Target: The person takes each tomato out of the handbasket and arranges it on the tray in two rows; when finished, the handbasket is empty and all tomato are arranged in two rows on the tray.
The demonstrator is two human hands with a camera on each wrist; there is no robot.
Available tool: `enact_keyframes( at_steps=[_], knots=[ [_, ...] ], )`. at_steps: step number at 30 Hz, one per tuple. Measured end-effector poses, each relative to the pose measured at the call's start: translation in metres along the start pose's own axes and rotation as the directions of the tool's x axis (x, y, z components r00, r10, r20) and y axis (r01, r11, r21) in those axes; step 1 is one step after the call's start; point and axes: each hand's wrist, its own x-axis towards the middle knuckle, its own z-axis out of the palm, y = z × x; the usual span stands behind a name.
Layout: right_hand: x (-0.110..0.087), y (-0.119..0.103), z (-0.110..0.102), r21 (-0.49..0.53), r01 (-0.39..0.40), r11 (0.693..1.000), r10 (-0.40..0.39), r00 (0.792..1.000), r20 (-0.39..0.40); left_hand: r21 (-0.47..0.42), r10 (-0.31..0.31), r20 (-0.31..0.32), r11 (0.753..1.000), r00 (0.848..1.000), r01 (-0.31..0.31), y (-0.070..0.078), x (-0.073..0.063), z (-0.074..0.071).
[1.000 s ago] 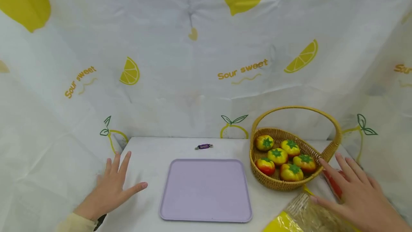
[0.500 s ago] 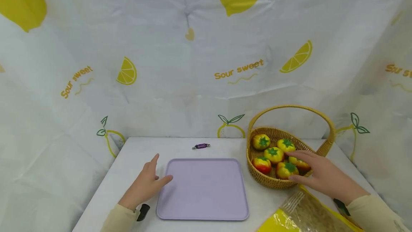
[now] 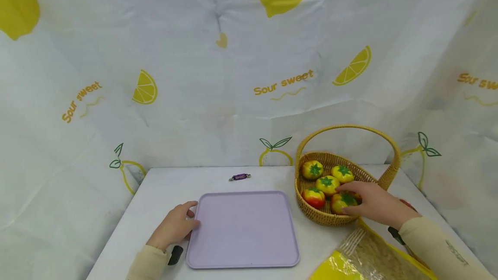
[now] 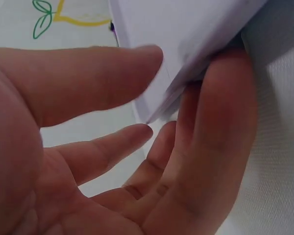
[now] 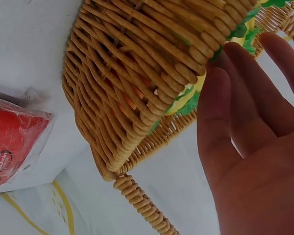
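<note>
Fingers of the left hand (image 3: 173, 224) hook the tray's (image 3: 243, 230) edge, but the right hand's (image 3: 371, 203) grip on a fruit (image 3: 338, 204) is unconfirmable from here, so premature lifting could drop it.

sleeves (image 3: 432, 245): cream | right-sleeve print (image 3: 456, 252): dark, small | left wrist device (image 3: 176, 255): black | right wrist device (image 3: 396, 236): black

Lemon-printed white cloth (image 3: 175, 55) hangs behind a white table (image 3: 163, 187).

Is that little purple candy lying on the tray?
No, the candy lies on the white table, beyond the tray's far edge.
</note>
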Motion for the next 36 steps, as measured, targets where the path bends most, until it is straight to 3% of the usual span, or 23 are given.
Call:
enact_keyframes(
  at_steps=[9,15,23,30,36],
  knots=[
    [0.014,0.006,0.004,-0.025,-0.055,0.998,0.056,0.997,0.049,-0.094,-0.02,-0.022,0.995,1.0,0.018,-0.006,0.005,0.002],
    [0.02,0.005,0.004,-0.062,-0.07,0.996,0.074,0.995,0.063,-0.171,-0.019,0.004,0.985,1.0,0.02,-0.011,0.008,0.001],
    [0.02,0.003,0.004,-0.066,-0.076,0.995,0.08,0.995,0.064,-0.201,-0.008,0.039,0.98,0.999,0.016,-0.015,0.008,-0.002],
    [0.014,-0.004,-0.003,-0.055,-0.07,0.996,0.07,0.998,-0.004,-0.238,0.024,0.052,0.971,0.998,-0.011,-0.019,0.009,-0.003],
    [0.009,-0.027,-0.013,-0.027,-0.071,0.997,0.069,0.994,-0.091,-0.268,0.022,0.053,0.963,0.998,-0.007,-0.021,0.011,-0.002]
  ],
)
